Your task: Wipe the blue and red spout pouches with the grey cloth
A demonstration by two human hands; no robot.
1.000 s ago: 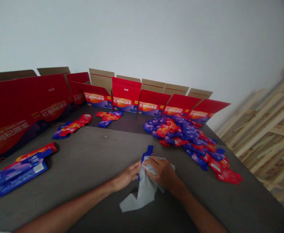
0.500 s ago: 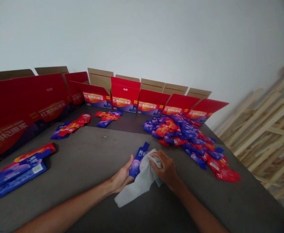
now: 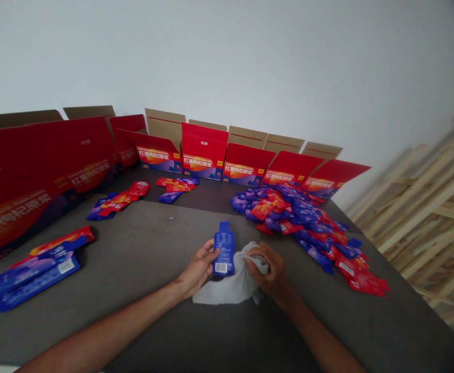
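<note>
My left hand (image 3: pixel 200 267) pinches a blue pouch (image 3: pixel 224 253) by its left edge, thumb on top. The pouch stands with its narrow spout end up and its barcode side toward me. Bunched in the closed fingers of my right hand (image 3: pixel 267 267) is a pale grey cloth (image 3: pixel 229 291), close beside the pouch's right edge. Part of the cloth hangs below the pouch, toward my left hand. Beyond my right hand lies a heap of blue and red pouches (image 3: pixel 300 212).
Open red cartons (image 3: pixel 205 155) line the back of the dark table (image 3: pixel 141 243), with larger red cartons (image 3: pixel 44 171) at left. Small groups of pouches lie at the left (image 3: pixel 36 274), further back (image 3: pixel 120 199) and mid-back (image 3: pixel 175 187). Wooden slats (image 3: pixel 436 207) stand right of the table.
The pouch in my left hand has turned from its printed front to its barcode side and stands more upright. The cloth has come off its face, slightly to the right.
</note>
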